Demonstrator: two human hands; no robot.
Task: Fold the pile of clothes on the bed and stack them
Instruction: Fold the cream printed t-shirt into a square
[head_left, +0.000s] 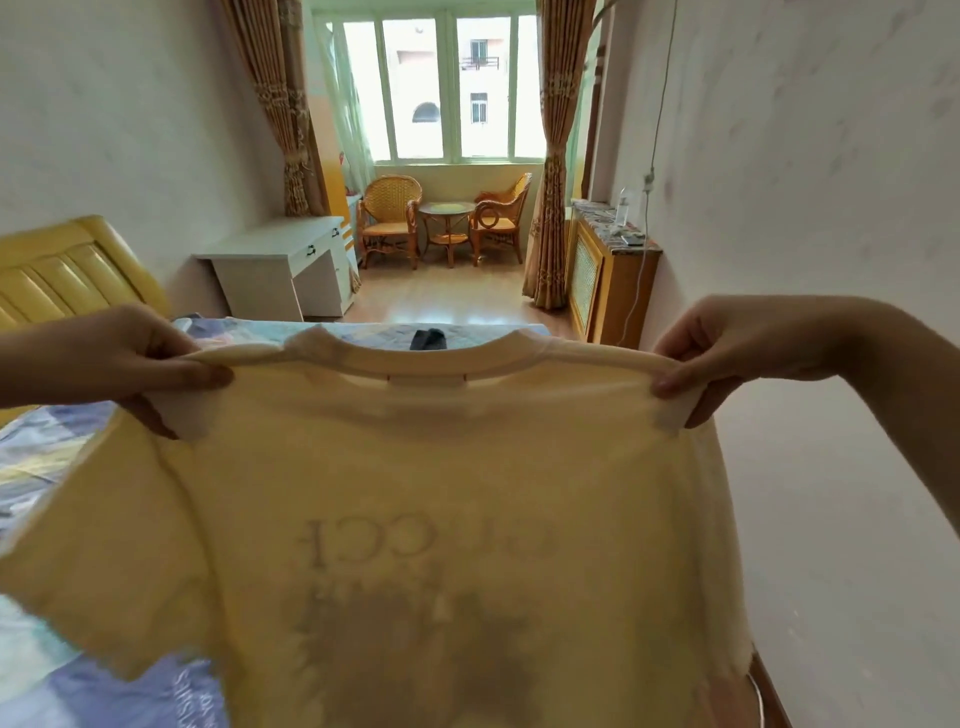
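Our left hand (114, 364) and right hand (737, 358) each pinch a shoulder of the cream T-shirt (426, 519), grip clamped on the cloth, holding it spread in the air above the bed (47, 457); a dark garment (428, 339) lies beyond the collar.

Head camera faces forward, close behind the held shirt (441, 519).

T-shirt (415, 493) hem: cut off by bottom edge.
Print: blurred, reversed, legible only in part.
Bed (47, 457): mostly hidden behind shirt.
Dark item (429, 339) beyond collar: possibly clothing, unidentifiable.
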